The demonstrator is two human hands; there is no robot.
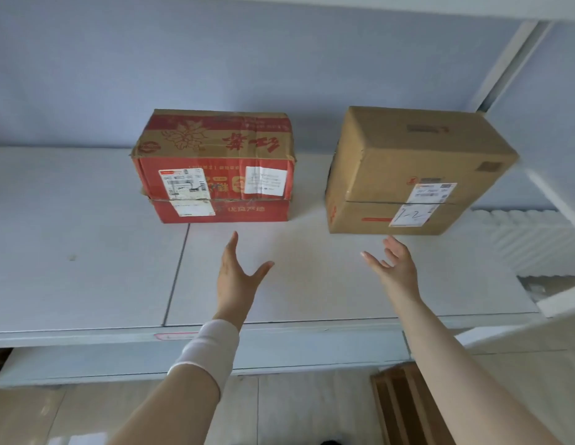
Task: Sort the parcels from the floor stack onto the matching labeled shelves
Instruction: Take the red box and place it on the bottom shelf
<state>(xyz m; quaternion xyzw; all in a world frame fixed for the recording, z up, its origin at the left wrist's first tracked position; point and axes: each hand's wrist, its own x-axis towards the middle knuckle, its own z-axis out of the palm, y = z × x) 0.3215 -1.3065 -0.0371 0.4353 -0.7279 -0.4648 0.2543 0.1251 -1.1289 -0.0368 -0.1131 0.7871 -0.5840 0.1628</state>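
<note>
Shelf point(87, 252): white board, carrying both parcels.
Red box point(215, 165): stands on the shelf towards the back wall, print upside down, white slips on its front face.
Brown box point(408, 168): on the same shelf, right of the red box with a clear gap between them, turned slightly askew; a white slip point(411, 215) on its front reads "1-2".
Left hand point(236, 274): in front of the red box, below its right corner, fingers straight, thumb spread, grasping nothing.
Right hand point(393, 268): further right of the red box, just below the brown box, released, fingers loose, not touching it.
Left forearm: white band point(209, 351) round it.
</note>
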